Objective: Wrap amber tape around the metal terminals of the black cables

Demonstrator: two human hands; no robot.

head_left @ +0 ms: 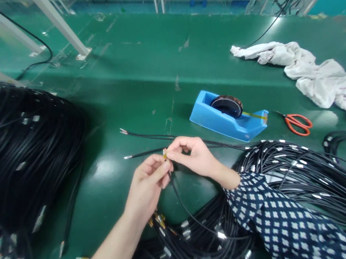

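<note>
Between thumb and fingers, my left hand pinches a black cable close to its end. A small piece of yellowish tape shows at that end, and my right hand pinches there too, fingertips meeting the left ones. The held cable hangs down toward a pile of black cables with white tags. Just beyond my hands, several loose cable ends lie on the green table. Farther right stands a blue tape dispenser holding a roll of amber tape, its strip drawn to the cutter.
Orange-handled scissors lie right of the dispenser. A large coil of black cables fills the left side. Another tagged bundle spreads at the right, below a crumpled white cloth. White posts stand at the back left.
</note>
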